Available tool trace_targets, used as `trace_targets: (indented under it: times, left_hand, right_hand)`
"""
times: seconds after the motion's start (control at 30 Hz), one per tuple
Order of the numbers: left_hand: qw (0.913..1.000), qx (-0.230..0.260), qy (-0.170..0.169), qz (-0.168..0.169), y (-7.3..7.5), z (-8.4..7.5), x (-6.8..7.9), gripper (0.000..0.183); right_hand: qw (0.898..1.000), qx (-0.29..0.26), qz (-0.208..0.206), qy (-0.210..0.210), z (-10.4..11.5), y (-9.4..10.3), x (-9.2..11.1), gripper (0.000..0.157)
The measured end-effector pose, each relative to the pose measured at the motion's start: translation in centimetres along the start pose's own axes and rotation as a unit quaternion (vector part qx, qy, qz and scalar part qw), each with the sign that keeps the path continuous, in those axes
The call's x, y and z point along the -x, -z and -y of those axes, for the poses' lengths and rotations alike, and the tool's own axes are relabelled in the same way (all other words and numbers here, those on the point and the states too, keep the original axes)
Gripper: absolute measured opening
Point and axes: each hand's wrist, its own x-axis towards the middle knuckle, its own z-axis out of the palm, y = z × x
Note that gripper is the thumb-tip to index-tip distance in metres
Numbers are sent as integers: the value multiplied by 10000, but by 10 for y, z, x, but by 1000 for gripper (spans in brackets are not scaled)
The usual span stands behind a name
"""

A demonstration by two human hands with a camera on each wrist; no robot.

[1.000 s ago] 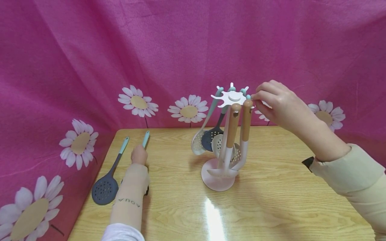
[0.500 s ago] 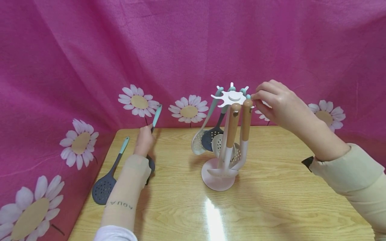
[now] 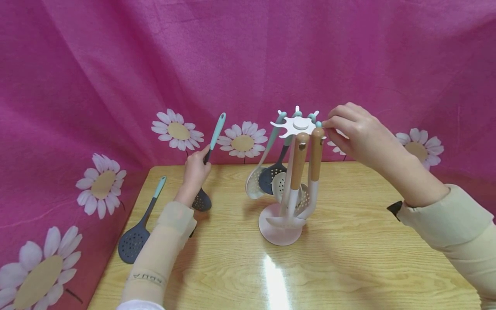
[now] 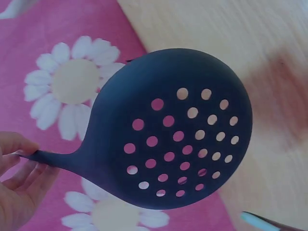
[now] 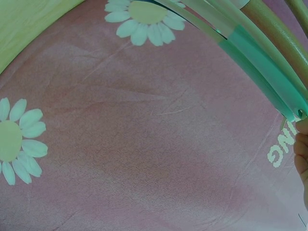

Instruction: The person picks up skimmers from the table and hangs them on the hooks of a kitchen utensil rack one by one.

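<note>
My left hand [image 3: 195,172] grips a skimmer [image 3: 218,131] by its dark shaft, just below the mint handle, with the handle pointing up. In the left wrist view the skimmer's round dark perforated head [image 4: 163,130] fills the middle. The pink and white utensil rack [image 3: 280,230] stands right of it, hung with several utensils, some mint-handled and two with wooden handles [image 3: 300,163]. My right hand [image 3: 354,129] pinches the tip of a rack arm, at the end of a hanging mint handle [image 5: 262,72]; most of this hand lies outside the right wrist view.
A second dark skimmer [image 3: 133,245] with a mint handle lies on the wooden table [image 3: 348,258] at the left, near its edge. A magenta cloth [image 3: 232,64] with daisies hangs behind the table and along its left side.
My left hand has lifted the skimmer off the table and carried it rightward and away from me, its handle rising toward the rack. The right hand has stayed in place.
</note>
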Motion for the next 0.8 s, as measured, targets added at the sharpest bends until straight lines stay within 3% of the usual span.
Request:
trace_targets:
  times: [0.3, 0.57, 0.8]
  left_hand:
    - [9929, 278, -965, -642, 11, -28, 6, 51]
    - [9729, 694, -1911, -1101, 20, -46, 10, 48]
    - [9499, 1060, -2674, -1222, 24, -56, 14, 43]
  right_hand:
    - [10000, -2, 0, -29, 0, 0, 1, 24]
    - [10000, 12, 8, -26, 1, -1, 0, 23]
    - [10000, 21, 5, -19, -1, 0, 1, 23]
